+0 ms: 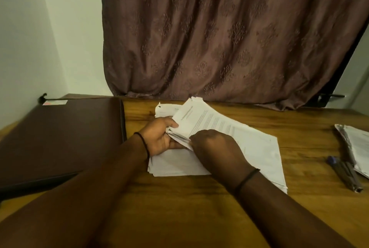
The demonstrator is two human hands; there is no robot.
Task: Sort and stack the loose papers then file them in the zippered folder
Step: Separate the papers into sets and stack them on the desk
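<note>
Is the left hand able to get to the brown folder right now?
Probably yes: the folder lies closed just beside the left hand, nothing between, though that hand grips the paper stack.

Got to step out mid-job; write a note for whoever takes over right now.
Left hand: holds the paper sheaf by its near corner.
Right hand: fingers curled at the same corner, apparently pinching sheets.
Sheaf lies tilted over a flat pile on the table. Brown folder lies closed at left; another paper pile at far right.
Done: some stacking.
Left: finish sorting, file everything.
</note>
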